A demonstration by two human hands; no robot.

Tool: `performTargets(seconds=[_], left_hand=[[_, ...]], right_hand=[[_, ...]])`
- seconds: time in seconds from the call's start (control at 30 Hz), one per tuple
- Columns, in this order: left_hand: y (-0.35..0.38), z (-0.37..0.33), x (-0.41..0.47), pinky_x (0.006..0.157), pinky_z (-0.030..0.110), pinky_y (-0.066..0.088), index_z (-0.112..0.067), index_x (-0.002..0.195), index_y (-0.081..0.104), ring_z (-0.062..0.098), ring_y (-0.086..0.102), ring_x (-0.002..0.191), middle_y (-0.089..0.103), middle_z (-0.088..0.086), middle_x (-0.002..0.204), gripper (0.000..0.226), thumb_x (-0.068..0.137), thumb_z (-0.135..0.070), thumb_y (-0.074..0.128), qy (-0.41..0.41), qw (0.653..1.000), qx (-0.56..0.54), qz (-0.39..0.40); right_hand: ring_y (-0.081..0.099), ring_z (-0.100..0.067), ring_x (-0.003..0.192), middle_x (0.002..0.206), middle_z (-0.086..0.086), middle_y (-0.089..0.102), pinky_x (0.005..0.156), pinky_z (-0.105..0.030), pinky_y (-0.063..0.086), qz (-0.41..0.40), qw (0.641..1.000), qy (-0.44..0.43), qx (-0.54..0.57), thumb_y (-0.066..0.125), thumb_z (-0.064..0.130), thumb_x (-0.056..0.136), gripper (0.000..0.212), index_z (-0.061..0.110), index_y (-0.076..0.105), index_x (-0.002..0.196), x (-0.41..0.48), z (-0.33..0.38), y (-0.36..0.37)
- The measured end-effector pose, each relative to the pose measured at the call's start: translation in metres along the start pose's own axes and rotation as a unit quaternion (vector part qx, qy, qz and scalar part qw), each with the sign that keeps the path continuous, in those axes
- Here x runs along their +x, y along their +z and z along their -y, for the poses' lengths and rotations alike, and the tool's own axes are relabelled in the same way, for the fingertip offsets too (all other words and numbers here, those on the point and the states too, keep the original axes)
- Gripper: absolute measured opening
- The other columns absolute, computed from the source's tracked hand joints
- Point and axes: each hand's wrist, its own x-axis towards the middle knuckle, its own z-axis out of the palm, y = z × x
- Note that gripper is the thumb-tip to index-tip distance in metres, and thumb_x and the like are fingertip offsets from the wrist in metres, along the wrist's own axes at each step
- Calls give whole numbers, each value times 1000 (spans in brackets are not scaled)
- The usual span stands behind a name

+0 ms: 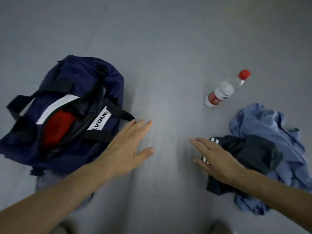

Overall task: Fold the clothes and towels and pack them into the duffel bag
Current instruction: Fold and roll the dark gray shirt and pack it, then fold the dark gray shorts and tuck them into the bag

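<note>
A navy duffel bag (87, 81) lies open at the left on the grey sheet, with a red folded garment (57, 127) and a white-edged one inside. My left hand (126, 147) is flat with straight fingers just right of the bag, its fingertips near a black handle strap (121, 114). My right hand (214, 157) reaches with spread fingers over the left edge of a crumpled black garment with white stripes (253, 149). That garment lies on a crumpled light blue shirt (270, 125) at the right. Neither hand holds anything.
A plastic water bottle (224, 91) with a red cap and red label lies on its side behind the clothes pile. The grey bed sheet (168, 48) stretches across the whole view. Blurred shapes sit at the bottom edge.
</note>
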Motion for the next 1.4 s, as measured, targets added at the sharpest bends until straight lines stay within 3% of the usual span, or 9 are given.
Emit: performTargets(seconds=[0.13,0.33,0.43,0.5,0.57,0.67,0.97,1.1,1.4], left_hand=[[47,-46,13,116,18,-1,-59,148,-4,3,-6,152,1,-24,162,74,94,-68,44,34,991,68,110],[78,-94,38,120,21,3,-57,150,0,3,-2,152,5,-19,165,73,94,-64,46,55,975,122,178],[90,-112,50,121,22,7,-49,156,5,3,2,152,9,-19,165,74,95,-64,44,53,966,154,201],[95,-128,56,119,20,7,-44,158,8,5,5,152,12,-17,165,73,97,-62,44,56,961,173,209],[98,-150,64,119,20,8,-41,158,14,5,10,152,18,-16,164,69,99,-57,45,66,959,188,200],[90,-182,67,112,11,6,-38,157,22,2,14,148,26,-19,159,62,101,-48,48,82,959,206,177],[-4,-238,11,113,14,21,-35,149,41,9,36,141,43,-17,149,53,99,-41,56,41,979,182,83],[-52,-267,-31,107,26,39,-38,151,38,19,55,124,49,-13,145,59,97,-38,62,0,993,115,9],[-130,-323,-70,112,41,40,-53,151,25,8,42,136,41,-19,151,81,85,-52,73,26,978,-97,-184]], right_hand=[[15,-28,152,166,-7,13,123,-37,16,7,987,158,-21,45,57,98,78,27,8,159,-65,-70,30],[30,-34,140,166,-8,3,111,-47,38,-88,961,260,34,58,60,90,95,32,-1,159,-91,-99,60],[43,-35,125,157,-11,22,98,-46,47,-93,950,296,44,59,62,89,97,31,0,158,-81,-105,68],[48,-33,118,140,-11,41,91,-44,50,-79,949,302,34,57,54,93,76,26,22,155,-75,-107,68],[53,-30,112,124,-8,54,86,-42,51,-82,952,293,39,53,39,99,38,20,51,132,-73,-109,66],[58,-28,103,109,-6,61,77,-39,50,-153,941,287,96,52,23,100,15,15,60,109,-78,-108,53],[54,-24,89,97,-1,61,80,-36,44,-400,860,168,267,53,10,95,15,15,62,106,-111,-62,-101],[55,-20,97,107,0,63,86,-36,43,-423,839,113,322,51,11,96,19,18,61,110,-140,-25,-189],[55,-3,71,78,12,64,68,-20,45,-418,792,-46,442,61,10,93,9,16,66,89,-174,73,-326]])
